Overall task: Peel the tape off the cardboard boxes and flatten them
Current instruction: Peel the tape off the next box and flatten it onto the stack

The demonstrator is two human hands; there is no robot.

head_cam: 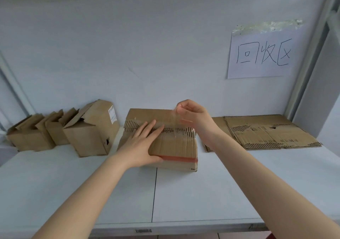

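– Cardboard, corrugated, its top skin torn along the seam: the cardboard box (173,144) is sitting mid-tabletop (184,192), dead centre of view, far flap pointing to twelve o'clock.

– Hands?

– Left hand (141,143) is lying flat on the lid, reaching in from eight o'clock, fingers straight and pressing across the seam. Right hand (191,115) is hovering above the lid's two o'clock corner, thumb and fingertips pinching a strip of clear tape (173,122) and drawing it up off the seam.

– How is the tape looking?

– Thin, filmy, hard to make out. It is stretching between the pinch and the lid. I am judging it likely to snap or to strip more paper facing, so a low, steady pull close to the board is looking safer than a steep one.

– And the box?

– Probably light, fairly stiff at the walls but weakened where the fluting is showing. I am guessing it would slide or lift with the tape unless something is pinning it, which the flat palm is doing. A band of red tape (181,159) is running along the near edge at six o'clock, not yet peeled; a loose end at a corner is likely the best place to take hold.

– Surroundings?

– Open boxes (88,133) are standing at nine o'clock, unflattened. Flattened sheets (266,132) are lying at three o'clock, with a paper sign (261,54) hanging on the wall toward one o'clock.
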